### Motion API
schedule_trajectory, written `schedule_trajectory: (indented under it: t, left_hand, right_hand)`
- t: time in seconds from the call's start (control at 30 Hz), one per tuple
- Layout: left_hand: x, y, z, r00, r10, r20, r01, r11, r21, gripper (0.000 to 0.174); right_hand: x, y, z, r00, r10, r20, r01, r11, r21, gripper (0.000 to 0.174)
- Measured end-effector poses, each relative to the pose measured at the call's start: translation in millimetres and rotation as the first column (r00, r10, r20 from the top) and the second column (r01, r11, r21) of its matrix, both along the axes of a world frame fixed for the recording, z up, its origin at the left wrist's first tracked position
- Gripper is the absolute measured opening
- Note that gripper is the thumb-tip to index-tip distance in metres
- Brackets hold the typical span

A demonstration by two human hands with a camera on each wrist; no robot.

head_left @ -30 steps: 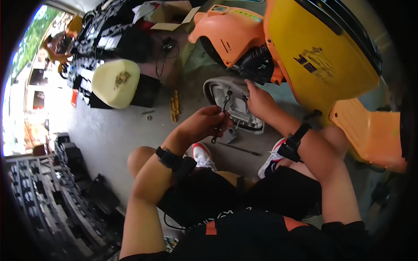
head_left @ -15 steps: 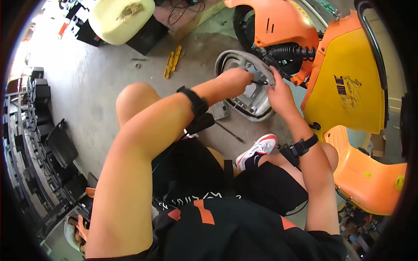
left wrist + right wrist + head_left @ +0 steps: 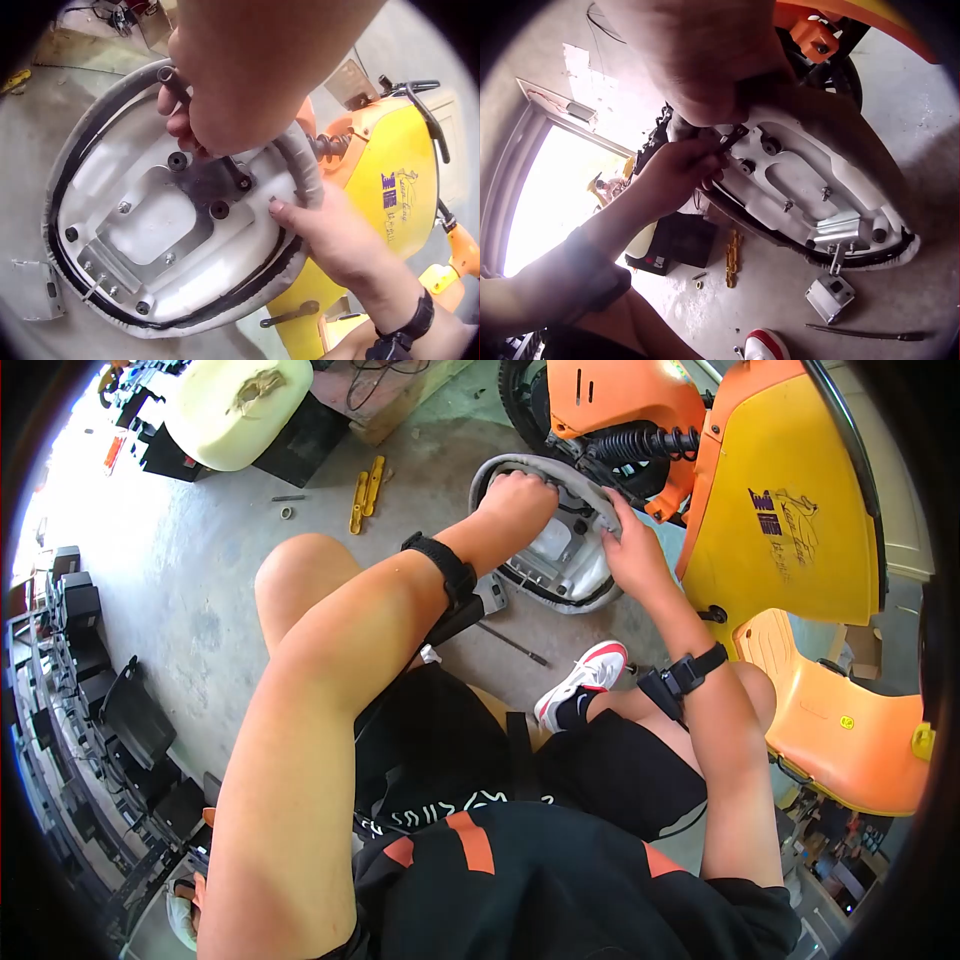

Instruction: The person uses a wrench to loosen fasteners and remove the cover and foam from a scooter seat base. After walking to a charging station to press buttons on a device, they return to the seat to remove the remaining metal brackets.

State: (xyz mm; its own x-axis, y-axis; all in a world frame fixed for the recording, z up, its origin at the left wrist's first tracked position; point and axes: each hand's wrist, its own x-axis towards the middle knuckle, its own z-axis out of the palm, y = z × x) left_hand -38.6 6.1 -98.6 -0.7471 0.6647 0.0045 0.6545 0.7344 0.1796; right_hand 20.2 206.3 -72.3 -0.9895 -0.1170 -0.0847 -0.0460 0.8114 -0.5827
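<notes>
A scooter seat (image 3: 135, 240) is held tilted with its white underside facing me, a grey cover folded round its rim. My left hand (image 3: 520, 505) is over the far part of the underside. It grips a dark ring spanner (image 3: 173, 82), whose lower end sits at a bolt (image 3: 244, 181) by the metal plate (image 3: 201, 184); the hand hides the spanner's middle. My right hand (image 3: 632, 550) grips the seat's right rim, with the thumb (image 3: 283, 212) on the underside and the fingers hidden behind the cover.
A yellow and orange scooter (image 3: 780, 530) stands close on the right. On the floor lie a thin rod (image 3: 512, 644), yellow metal pieces (image 3: 367, 495), a small ring (image 3: 287, 513) and a grey box (image 3: 829, 298). A cream foam seat (image 3: 235, 415) rests on a black box at far left.
My left hand has carried the spanner from near my body to the seat's underside, then farther toward its far end. The right hand stays on the rim. The head view has shifted.
</notes>
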Motion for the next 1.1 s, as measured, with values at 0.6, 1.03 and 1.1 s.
schedule_trajectory:
  t: [0.6,1.03,1.1]
  left_hand:
    - [9,-3,-4,0.998,0.058,0.025,-0.058,0.998,-0.019,0.017]
    - [32,5,-25,0.959,0.161,-0.234,-0.163,0.987,0.009,0.017]
    - [35,4,-38,0.974,0.185,-0.131,-0.171,0.979,0.108,0.018]
  right_hand:
    - [12,-3,3,0.997,-0.072,0.034,0.073,0.996,-0.042,0.052]
    - [27,-10,-9,0.976,-0.207,-0.073,0.191,0.964,-0.187,0.042]
    - [29,-13,-10,0.966,-0.248,-0.072,0.215,0.927,-0.307,0.039]
